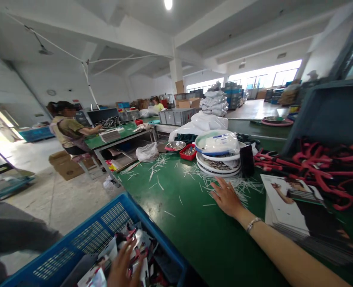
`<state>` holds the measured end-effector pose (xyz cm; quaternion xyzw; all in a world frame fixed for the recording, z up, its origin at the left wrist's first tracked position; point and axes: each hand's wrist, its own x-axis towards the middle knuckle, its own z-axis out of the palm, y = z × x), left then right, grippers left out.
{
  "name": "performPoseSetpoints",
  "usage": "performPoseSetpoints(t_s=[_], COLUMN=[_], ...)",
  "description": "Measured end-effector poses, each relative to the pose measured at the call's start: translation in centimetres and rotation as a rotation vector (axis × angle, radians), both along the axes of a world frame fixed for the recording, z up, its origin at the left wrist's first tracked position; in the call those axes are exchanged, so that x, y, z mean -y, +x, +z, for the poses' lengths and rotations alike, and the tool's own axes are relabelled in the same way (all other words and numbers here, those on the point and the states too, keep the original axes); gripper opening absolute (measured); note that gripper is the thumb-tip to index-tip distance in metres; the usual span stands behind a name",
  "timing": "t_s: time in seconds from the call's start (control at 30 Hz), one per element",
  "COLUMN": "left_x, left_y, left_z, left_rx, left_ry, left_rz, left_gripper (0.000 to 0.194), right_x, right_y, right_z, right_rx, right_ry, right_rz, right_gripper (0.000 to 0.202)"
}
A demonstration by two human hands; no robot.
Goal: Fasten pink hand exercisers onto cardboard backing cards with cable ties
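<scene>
My right hand (226, 197) is spread over the green tabletop (182, 223), its fingertips near scattered thin white strips (243, 189); nothing shows in it. To its right lies a stack of printed cards (286, 211). Beyond the fingers stand stacked white basins (218, 165) with small metal parts and a clear plastic bag (222, 143). At the bottom, my left hand (125, 265) hovers with fingers apart over a blue plastic crate (89, 235). Inside the crate, carded red-and-black tools (139, 247) lie jumbled. The left hand's lower part is cut off by the frame.
Red-handled tools (310, 167) pile up at the right beside a grey bin (332, 115). A black phone-like slab (247, 161) leans by the basins. A red tray (188, 152) and a metal bowl (176, 146) sit farther back. A co-worker (67, 129) sits at another bench.
</scene>
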<state>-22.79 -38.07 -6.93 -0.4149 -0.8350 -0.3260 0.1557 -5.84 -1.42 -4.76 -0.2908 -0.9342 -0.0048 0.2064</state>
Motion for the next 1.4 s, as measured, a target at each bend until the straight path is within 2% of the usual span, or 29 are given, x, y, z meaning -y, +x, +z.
performPoseSetpoints(t_s=[0.1, 0.13, 0.23, 0.3, 0.4, 0.5, 0.6, 0.7, 0.73, 0.8, 0.87, 0.97, 1.03, 1.17, 1.27, 1.4], left_x=[-9.0, -11.9, -19.7, -23.7, -28.4, -31.2, -32.9, -33.8, -33.9, -33.9, -33.9, -34.8, -35.9, -37.3, -36.5, -34.6], left_y=[4.6, 6.7, 12.0, 14.1, 14.9, 13.7, 11.2, 8.8, 8.4, 8.4, 9.7, 13.2, 15.7, 19.2, 20.6, 22.1], left_z=[0.4, 0.8, 2.3, 3.0, 3.1, 2.6, 1.9, 1.2, 1.0, 0.8, 0.9, 1.7, 2.5, 3.6, 3.6, 2.7], left_rx=[-0.213, -0.241, -0.266, -0.294, -0.342, -0.29, -0.223, -0.205, -0.2, -0.203, -0.169, 0.113, 0.307, 0.394, 0.411, 0.4], left_ry=[-0.253, -0.312, -0.418, -0.473, -0.542, -0.573, -0.565, -0.52, -0.479, -0.403, -0.309, -0.222, -0.242, -0.308, -0.341, -0.333], left_rz=[-0.666, -0.828, -1.176, -1.274, -1.3, -1.281, -1.124, -0.882, -0.798, -0.729, -0.799, -0.897, -0.849, -0.783, -0.734, -0.666], left_gripper=[0.058, 0.063, 0.063, 0.066, 0.059, 0.049, 0.047, 0.049, 0.048, 0.046, 0.045, 0.047, 0.055, 0.066, 0.067, 0.073], right_x=[1.2, 1.8, 4.2, 6.2, 9.0, 11.0, 12.3, 12.3, 12.0, 11.2, 10.4, 10.1, 10.6, 11.9, 11.3, 8.1], right_y=[4.9, 7.1, 14.0, 18.1, 22.5, 25.2, 27.0, 28.6, 29.1, 30.2, 31.0, 31.2, 31.2, 32.1, 34.0, 36.3], right_z=[0.3, 0.4, 0.6, 0.1, -1.3, -2.3, -2.5, -1.9, -1.6, -1.1, -0.7, -0.3, -0.1, -0.1, 0.5, 2.2], right_rx=[-0.203, -0.244, -0.28, -0.25, -0.161, -0.092, -0.05, -0.034, -0.033, -0.037, -0.041, -0.019, 0.021, 0.108, 0.191, 0.286], right_ry=[0.016, 0.031, 0.083, 0.116, 0.122, 0.065, -0.035, -0.097, -0.104, -0.108, -0.118, -0.169, -0.219, -0.212, -0.137, -0.181], right_rz=[-0.005, -0.008, -0.086, -0.156, -0.257, -0.361, -0.446, -0.497, -0.517, -0.585, -0.667, -0.711, -0.685, -0.703, -0.862, -1.05], right_gripper=[0.043, 0.042, 0.04, 0.04, 0.041, 0.043, 0.045, 0.047, 0.047, 0.048, 0.048, 0.048, 0.049, 0.047, 0.043, 0.035])
